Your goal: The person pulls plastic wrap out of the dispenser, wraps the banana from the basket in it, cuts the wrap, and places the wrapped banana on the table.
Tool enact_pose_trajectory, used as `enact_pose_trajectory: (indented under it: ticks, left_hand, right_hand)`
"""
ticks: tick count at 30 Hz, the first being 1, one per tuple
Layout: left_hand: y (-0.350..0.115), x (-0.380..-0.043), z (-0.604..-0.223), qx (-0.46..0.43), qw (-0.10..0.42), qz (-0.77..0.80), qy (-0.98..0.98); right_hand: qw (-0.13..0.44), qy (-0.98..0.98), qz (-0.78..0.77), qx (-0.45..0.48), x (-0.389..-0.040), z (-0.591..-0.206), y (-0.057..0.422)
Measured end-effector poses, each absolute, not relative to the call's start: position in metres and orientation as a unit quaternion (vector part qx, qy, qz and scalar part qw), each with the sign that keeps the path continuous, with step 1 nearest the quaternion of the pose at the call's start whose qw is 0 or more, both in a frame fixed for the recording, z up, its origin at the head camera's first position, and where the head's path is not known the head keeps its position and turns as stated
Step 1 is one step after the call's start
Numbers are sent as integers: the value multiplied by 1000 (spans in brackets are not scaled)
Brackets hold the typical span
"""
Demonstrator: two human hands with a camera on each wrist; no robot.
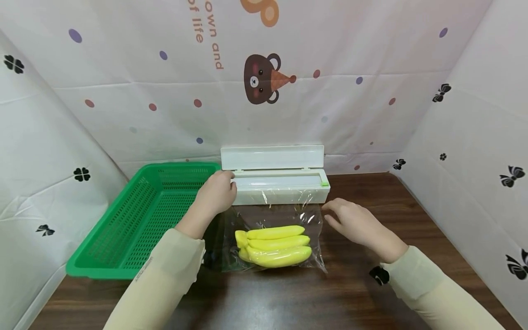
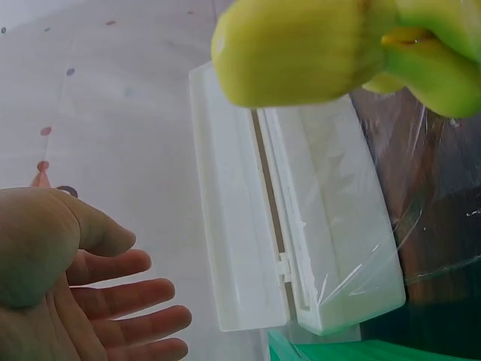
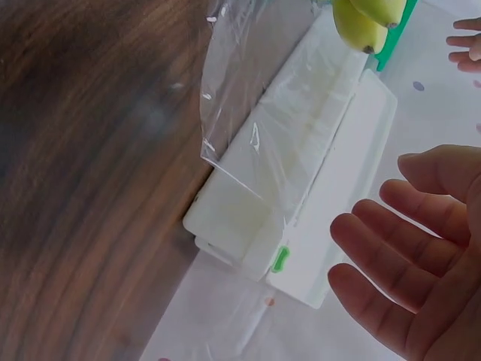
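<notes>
A bunch of yellow toy-like bananas (image 1: 275,247) lies on a sheet of clear cling film (image 1: 280,213) drawn out from a white film dispenser (image 1: 284,197). The dispenser's lid (image 1: 272,158) stands raised, and a small green slider (image 1: 324,184) sits at its right end. My left hand (image 1: 216,192) is at the dispenser's left end; the left wrist view has its fingers loosely bent with nothing between them. Beside the film's right edge hovers my right hand (image 1: 352,221), its fingers relaxed and holding nothing in the right wrist view.
A green perforated basket (image 1: 119,220) stands on the left of the dark wooden table (image 1: 280,302), close to my left forearm. Patterned white cloth (image 1: 330,55) rises behind the dispenser and along both sides.
</notes>
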State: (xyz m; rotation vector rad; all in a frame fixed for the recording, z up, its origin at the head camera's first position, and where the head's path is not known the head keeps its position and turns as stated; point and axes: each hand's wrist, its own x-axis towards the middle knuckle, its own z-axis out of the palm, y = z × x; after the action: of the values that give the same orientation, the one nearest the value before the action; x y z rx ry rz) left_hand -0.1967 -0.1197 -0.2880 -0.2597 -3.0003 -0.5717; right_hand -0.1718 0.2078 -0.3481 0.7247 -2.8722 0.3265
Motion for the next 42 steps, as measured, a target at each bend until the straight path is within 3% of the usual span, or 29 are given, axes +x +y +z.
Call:
enact_pose_trajectory:
  ticks: [20,42]
  left_hand:
    - [-120,-229,-303,-84,-20,-124,-989]
    - [-121,-243,-314,-72,-43,-128,-988]
  right_hand:
    - [76,-967,95,223,-191,-339,212]
    - [75,-967,99,221,-207,-339,210]
